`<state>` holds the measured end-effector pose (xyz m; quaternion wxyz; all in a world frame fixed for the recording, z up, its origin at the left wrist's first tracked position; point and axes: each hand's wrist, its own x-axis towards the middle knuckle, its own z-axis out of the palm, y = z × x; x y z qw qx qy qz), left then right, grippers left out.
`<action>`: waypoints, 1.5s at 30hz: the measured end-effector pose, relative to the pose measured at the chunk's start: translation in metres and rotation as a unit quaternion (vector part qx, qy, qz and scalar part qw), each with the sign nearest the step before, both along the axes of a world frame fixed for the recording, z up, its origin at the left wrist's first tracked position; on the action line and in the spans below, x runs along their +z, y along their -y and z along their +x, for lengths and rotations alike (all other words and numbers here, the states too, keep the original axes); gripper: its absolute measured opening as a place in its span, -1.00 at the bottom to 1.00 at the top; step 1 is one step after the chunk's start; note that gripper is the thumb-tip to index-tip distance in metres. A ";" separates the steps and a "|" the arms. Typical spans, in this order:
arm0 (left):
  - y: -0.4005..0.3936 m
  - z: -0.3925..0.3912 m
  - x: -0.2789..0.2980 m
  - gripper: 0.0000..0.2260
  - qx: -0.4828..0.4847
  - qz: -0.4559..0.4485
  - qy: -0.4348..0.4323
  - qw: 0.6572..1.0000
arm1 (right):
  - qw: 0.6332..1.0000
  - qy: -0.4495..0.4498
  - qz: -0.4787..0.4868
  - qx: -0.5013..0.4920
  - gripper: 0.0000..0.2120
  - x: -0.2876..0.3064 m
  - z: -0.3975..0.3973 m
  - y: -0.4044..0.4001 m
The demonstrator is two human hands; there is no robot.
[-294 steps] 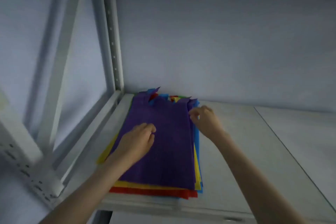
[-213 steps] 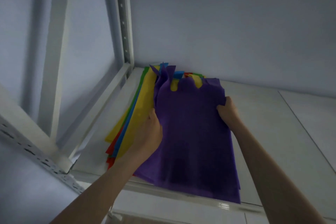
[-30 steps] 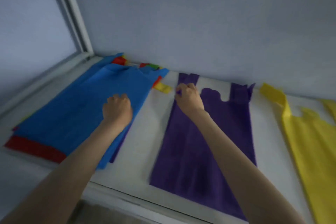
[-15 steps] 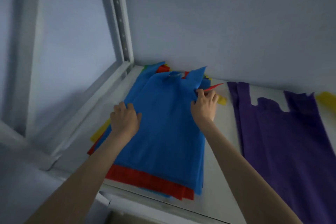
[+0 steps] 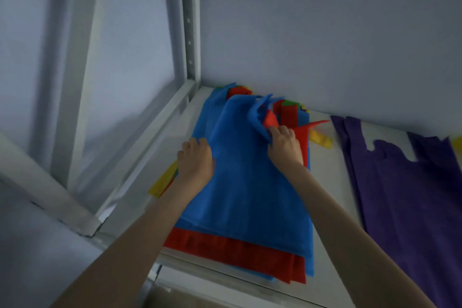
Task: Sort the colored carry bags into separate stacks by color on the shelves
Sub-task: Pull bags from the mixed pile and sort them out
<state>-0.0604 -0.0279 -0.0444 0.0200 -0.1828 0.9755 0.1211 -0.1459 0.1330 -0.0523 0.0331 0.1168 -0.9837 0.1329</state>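
A mixed pile of carry bags lies in the shelf's left corner, with a blue bag (image 5: 245, 182) on top and red bags (image 5: 232, 249) showing under its near edge. My left hand (image 5: 196, 159) grips the blue bag's left edge with curled fingers. My right hand (image 5: 283, 144) pinches the blue bag's right handle, which is lifted and crumpled. Red, green and yellow handles (image 5: 287, 110) poke out at the back. A purple bag (image 5: 410, 195) lies flat to the right.
The white shelf board (image 5: 332, 182) runs between the pile and the purple bag. A perforated metal upright (image 5: 190, 20) and a side rail (image 5: 155, 130) bound the left corner. The wall (image 5: 325, 32) stands close behind. A yellow scrap (image 5: 458, 145) shows at the right edge.
My right hand has gathered and lifted the blue bag's right handle, exposing red beneath. My left hand has curled onto the bag's left edge. The view has shifted slightly left.
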 end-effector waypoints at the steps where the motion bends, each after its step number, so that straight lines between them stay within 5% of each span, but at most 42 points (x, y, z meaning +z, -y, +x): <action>1: -0.001 0.000 0.001 -0.72 0.005 0.001 -0.001 1.000 | 0.999 0.001 0.021 0.028 -0.59 -0.002 0.003 0.003; 8: 0.002 0.000 0.002 -0.75 0.028 0.038 -0.011 0.999 | 1.000 -0.012 0.029 0.000 -0.55 -0.008 0.006 0.005; 15: 0.005 0.002 0.001 -0.73 0.027 0.033 -0.011 0.999 | 0.977 -0.186 0.080 -0.062 -0.27 -0.013 0.007 0.002; 19: 0.006 0.003 -0.001 -0.73 0.027 0.030 -0.014 0.999 | 0.985 -0.131 0.031 -0.104 -0.28 -0.009 0.003 -0.002; 25: 0.005 0.002 -0.003 -0.74 0.030 0.024 -0.018 0.999 | 0.988 -0.039 0.139 -0.055 -0.62 -0.011 -0.005 -0.005; 31: 0.005 0.002 -0.003 -0.75 0.027 0.020 -0.020 0.999 | 0.987 0.020 0.135 -0.085 -0.61 -0.013 -0.005 0.003; 45: 0.004 0.005 -0.006 -0.73 0.022 -0.005 -0.014 1.000 | 0.959 0.132 -0.112 -0.222 -0.43 0.014 -0.021 0.005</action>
